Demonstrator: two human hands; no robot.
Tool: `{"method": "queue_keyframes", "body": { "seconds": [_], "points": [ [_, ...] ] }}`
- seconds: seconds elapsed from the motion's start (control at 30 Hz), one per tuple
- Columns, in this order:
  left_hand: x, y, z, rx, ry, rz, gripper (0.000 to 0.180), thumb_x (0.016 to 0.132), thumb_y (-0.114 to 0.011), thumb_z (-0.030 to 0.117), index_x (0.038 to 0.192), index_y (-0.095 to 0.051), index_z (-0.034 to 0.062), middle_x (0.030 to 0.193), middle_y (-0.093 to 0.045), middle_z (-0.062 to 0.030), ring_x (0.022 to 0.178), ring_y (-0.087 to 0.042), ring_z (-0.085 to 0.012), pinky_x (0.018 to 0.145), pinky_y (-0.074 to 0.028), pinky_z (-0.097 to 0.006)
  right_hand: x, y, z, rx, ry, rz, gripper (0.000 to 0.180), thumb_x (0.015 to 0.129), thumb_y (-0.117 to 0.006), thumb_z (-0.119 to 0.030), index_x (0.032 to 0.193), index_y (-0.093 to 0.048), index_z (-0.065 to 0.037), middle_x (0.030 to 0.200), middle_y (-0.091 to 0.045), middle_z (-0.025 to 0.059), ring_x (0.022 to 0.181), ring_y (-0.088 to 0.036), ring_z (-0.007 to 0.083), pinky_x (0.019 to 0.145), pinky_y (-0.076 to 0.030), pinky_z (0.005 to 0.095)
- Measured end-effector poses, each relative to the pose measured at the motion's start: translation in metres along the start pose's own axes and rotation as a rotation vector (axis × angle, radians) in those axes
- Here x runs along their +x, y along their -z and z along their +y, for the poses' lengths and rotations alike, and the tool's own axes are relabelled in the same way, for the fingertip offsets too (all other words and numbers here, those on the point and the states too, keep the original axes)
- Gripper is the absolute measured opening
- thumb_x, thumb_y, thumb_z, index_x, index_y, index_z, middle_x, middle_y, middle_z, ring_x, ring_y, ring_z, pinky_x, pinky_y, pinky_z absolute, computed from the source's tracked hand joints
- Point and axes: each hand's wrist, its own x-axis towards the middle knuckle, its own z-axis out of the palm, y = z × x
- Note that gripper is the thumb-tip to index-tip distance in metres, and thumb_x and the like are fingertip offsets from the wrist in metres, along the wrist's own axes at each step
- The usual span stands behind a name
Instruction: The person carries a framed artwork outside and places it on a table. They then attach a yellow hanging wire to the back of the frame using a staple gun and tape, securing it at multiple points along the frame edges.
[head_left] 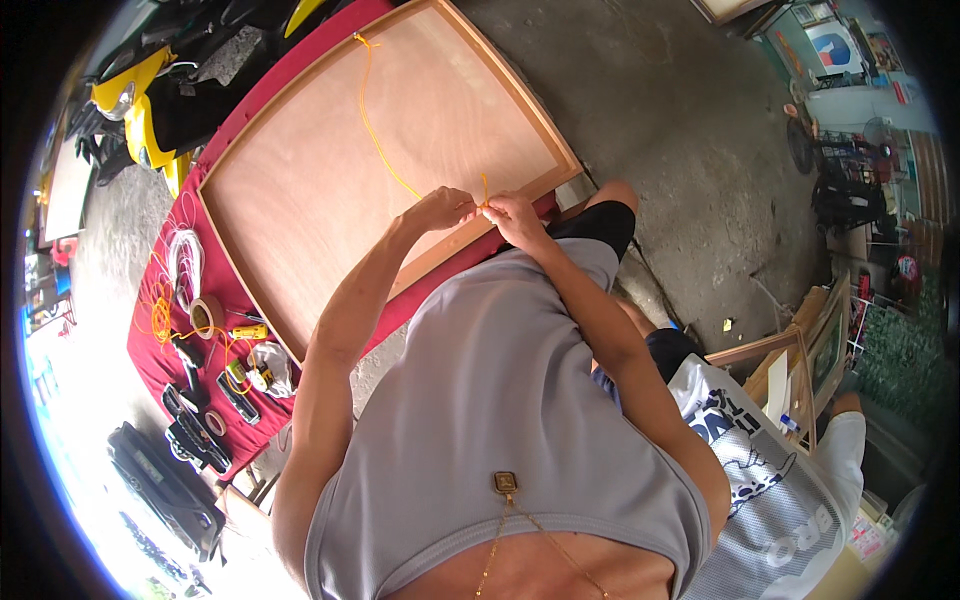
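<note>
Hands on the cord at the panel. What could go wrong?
The yellow cord could slip: it appears pinched only between the fingertips of the left hand and right hand. A hard pull might shift the framed wooden panel; no red cloth shows past its right edge. Loose cord by the tape roll might snag.

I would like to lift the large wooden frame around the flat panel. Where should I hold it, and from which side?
Probably by the two shorter sides of the wooden frame, coming from outside: it stands raised around the flat panel, giving an edge to grip, while the panel's broad middle offers none.
</note>
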Motion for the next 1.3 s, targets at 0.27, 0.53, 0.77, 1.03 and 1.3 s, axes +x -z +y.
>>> {"method": "queue_keyframes", "body": {
  "seconds": [0.27,0.53,0.77,1.03,1.3],
  "points": [
    [0.001,-0.016,-0.012,0.129,-0.267,0.323,0.010,0.075,-0.061,0.012,0.078,-0.067,0.0042,0.072,-0.065,-0.0091,0.069,-0.063,-0.0258,0.065,-0.051,-0.038,0.001,-0.004,0.007,0.074,0.002,-0.024,0.012,0.078,-0.067,-0.012,0.081,-0.067,0.000,0.072,-0.063,0.0135,0.064,-0.060,0.0244,0.059,-0.045,0.0340],
    [0.009,-0.026,-0.019,0.376,-0.578,0.591,0.006,0.064,-0.063,0.003,0.068,-0.060,0.0074,0.066,-0.058,-0.0063,0.069,-0.059,-0.0254,0.070,-0.046,-0.036,0.005,-0.004,0.013,0.118,-0.186,-0.090,0.018,0.080,-0.066,-0.018,0.085,-0.069,-0.001,0.070,-0.065,0.0139,0.065,-0.062,0.0197,0.059,-0.047,0.0327],
    [0.005,-0.026,-0.010,0.277,-0.584,0.643,0.006,0.064,-0.064,0.003,0.068,-0.061,0.0071,0.069,-0.060,-0.0058,0.071,-0.060,-0.0246,0.070,-0.044,-0.035,0.013,0.005,0.002,0.190,-0.323,-0.208,0.021,0.079,-0.065,-0.019,0.085,-0.070,0.001,0.072,-0.066,0.0139,0.066,-0.061,0.0165,0.064,-0.046,0.0300],
    [-0.007,-0.038,-0.008,0.162,-0.621,0.729,0.004,0.072,-0.065,0.007,0.073,-0.063,0.0099,0.073,-0.063,-0.0025,0.073,-0.061,-0.0205,0.071,-0.042,-0.035,0.014,0.011,-0.023,0.409,-0.505,-0.187,0.021,0.085,-0.055,-0.012,0.093,-0.068,0.002,0.079,-0.065,0.0027,0.072,-0.055,0.0094,0.067,-0.044,0.0245],
    [-0.032,-0.069,-0.022,0.081,-0.381,0.866,0.006,0.073,-0.069,0.014,0.076,-0.064,0.0133,0.073,-0.065,0.0019,0.068,-0.062,-0.0153,0.073,-0.039,-0.033,-0.004,-0.020,-0.030,0.713,-0.421,0.176,0.022,0.087,-0.060,-0.016,0.094,-0.068,0.003,0.078,-0.064,-0.0010,0.073,-0.055,0.0078,0.069,-0.045,0.0237]
  ]
}}
